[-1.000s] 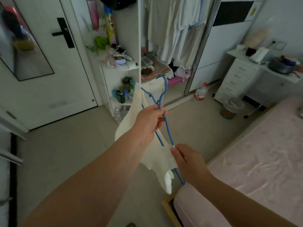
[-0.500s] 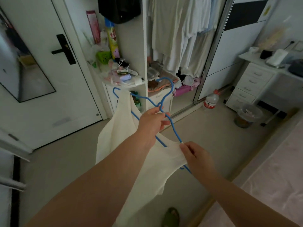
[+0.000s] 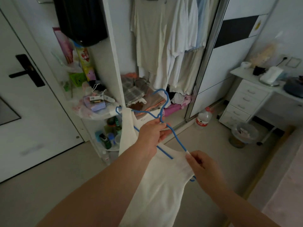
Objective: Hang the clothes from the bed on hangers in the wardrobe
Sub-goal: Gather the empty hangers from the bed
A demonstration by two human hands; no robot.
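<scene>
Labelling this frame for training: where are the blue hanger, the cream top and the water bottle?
blue hanger (image 3: 164, 97): head view, on its hook.
cream top (image 3: 164, 182): head view, on its front panel.
water bottle (image 3: 203, 119): head view, on its body.

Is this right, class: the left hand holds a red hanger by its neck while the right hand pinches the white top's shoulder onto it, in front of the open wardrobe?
Not quite. The hanger is blue, not red, as the head view shows. The rest stands: the left hand holds it by its neck, the right hand pinches the white top at the shoulder, and the open wardrobe is ahead.
</scene>
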